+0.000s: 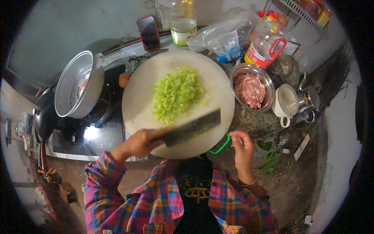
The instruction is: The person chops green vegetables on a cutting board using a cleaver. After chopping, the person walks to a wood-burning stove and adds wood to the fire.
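Note:
A round white cutting board [140, 96] lies in front of me, with a heap of finely diced pale green vegetable [176, 93] on it. My left hand [143, 143] grips a cleaver [194, 127] by its handle. The blade, blurred, is over the near part of the board, just below the heap. My right hand [243, 146] is beyond the board's near right edge, its fingers bent and nothing visible in them. Its fingertips are close to the board's green handle [223, 146]; whether they touch it I cannot tell.
Right of the board stand a steel bowl of minced meat [249, 90], a lidded white cup [286, 102] and a metal pot [309, 101]. Behind are a phone [148, 33], oil bottles [183, 29] and a plastic bag [222, 32]. An aluminium steamer [79, 84] sits on the black cooktop [108, 134].

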The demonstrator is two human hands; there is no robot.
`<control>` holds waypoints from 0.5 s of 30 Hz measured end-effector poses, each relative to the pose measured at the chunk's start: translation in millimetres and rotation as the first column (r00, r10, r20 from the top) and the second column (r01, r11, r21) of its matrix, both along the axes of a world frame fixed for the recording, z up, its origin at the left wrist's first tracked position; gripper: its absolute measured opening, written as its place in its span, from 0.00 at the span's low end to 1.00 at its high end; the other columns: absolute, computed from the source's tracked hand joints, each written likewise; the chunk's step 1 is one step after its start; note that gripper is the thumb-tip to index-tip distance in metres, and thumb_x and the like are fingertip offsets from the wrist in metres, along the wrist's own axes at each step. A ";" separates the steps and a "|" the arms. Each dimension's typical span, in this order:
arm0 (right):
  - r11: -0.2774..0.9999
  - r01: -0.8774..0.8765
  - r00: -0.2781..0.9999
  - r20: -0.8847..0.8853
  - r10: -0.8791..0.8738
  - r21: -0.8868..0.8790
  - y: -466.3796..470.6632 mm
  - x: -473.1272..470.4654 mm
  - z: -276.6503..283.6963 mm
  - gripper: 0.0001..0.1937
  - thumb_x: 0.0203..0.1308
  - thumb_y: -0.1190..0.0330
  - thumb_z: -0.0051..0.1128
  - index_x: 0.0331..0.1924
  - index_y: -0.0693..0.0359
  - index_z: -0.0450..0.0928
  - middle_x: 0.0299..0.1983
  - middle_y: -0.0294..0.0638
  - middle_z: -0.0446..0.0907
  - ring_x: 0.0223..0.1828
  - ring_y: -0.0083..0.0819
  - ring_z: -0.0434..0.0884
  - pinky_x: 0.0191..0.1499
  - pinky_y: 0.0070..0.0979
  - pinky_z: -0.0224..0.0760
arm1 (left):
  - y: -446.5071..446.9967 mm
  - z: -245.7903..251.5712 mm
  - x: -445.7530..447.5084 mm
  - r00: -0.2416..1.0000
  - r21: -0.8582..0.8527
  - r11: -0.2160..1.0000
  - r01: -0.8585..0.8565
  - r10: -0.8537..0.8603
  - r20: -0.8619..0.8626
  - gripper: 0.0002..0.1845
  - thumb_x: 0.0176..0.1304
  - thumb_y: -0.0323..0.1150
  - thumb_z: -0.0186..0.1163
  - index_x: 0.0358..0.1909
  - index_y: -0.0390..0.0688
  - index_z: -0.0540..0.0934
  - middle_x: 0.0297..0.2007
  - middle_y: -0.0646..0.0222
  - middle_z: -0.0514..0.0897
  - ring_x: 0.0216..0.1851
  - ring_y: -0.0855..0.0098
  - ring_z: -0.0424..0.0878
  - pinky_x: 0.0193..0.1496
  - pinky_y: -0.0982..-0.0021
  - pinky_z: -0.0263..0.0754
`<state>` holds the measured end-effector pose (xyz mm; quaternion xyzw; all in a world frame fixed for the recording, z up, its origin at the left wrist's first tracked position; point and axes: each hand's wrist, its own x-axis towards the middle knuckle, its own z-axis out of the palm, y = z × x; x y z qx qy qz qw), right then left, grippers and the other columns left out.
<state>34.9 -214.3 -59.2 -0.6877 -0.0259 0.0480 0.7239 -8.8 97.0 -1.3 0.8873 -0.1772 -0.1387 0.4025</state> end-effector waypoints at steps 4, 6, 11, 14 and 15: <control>0.999 -0.011 1.000 0.006 0.011 -0.039 3.3 -5.4 1.4 0.05 0.58 0.75 0.48 0.38 0.64 0.72 0.35 0.35 0.75 0.36 0.19 0.72 0.40 0.15 0.64 | 11.2 4.1 21.9 0.961 0.072 0.959 -0.274 0.269 0.069 0.25 0.56 0.24 0.55 0.58 0.43 0.65 0.38 0.62 0.79 0.31 0.69 0.77 0.36 0.71 0.73; 0.999 -0.009 1.000 -0.004 0.009 -0.044 3.7 -7.5 1.0 0.05 0.59 0.75 0.48 0.38 0.65 0.71 0.36 0.35 0.75 0.36 0.19 0.72 0.41 0.16 0.64 | 16.7 14.7 24.5 0.918 0.039 0.921 -0.388 0.390 -0.077 0.26 0.56 0.24 0.55 0.58 0.43 0.65 0.32 0.69 0.79 0.24 0.77 0.73 0.29 0.75 0.71; 0.999 0.049 0.999 0.011 -0.049 -0.016 3.5 -14.9 0.0 0.05 0.59 0.75 0.48 0.38 0.65 0.71 0.36 0.36 0.75 0.39 0.21 0.73 0.44 0.18 0.65 | 44.7 22.5 44.1 0.853 -0.054 0.877 -0.477 0.477 0.213 0.25 0.51 0.26 0.58 0.54 0.45 0.69 0.31 0.57 0.75 0.27 0.66 0.74 0.33 0.69 0.71; 0.995 0.098 0.995 -0.024 -0.099 -0.025 2.7 -24.2 1.3 0.05 0.58 0.74 0.49 0.37 0.65 0.73 0.36 0.36 0.76 0.39 0.20 0.73 0.45 0.18 0.64 | 75.2 12.8 84.8 0.746 0.223 0.828 -0.514 0.303 0.594 0.22 0.51 0.30 0.57 0.51 0.44 0.71 0.31 0.53 0.78 0.33 0.54 0.77 0.37 0.62 0.71; 0.993 0.115 0.993 -0.038 -0.115 0.001 2.8 -27.9 1.7 0.05 0.58 0.74 0.50 0.37 0.65 0.73 0.36 0.35 0.76 0.39 0.19 0.73 0.45 0.18 0.64 | 83.8 9.6 95.1 0.785 0.253 0.812 -0.527 0.350 0.512 0.21 0.51 0.31 0.57 0.50 0.44 0.72 0.31 0.52 0.79 0.34 0.52 0.76 0.38 0.60 0.71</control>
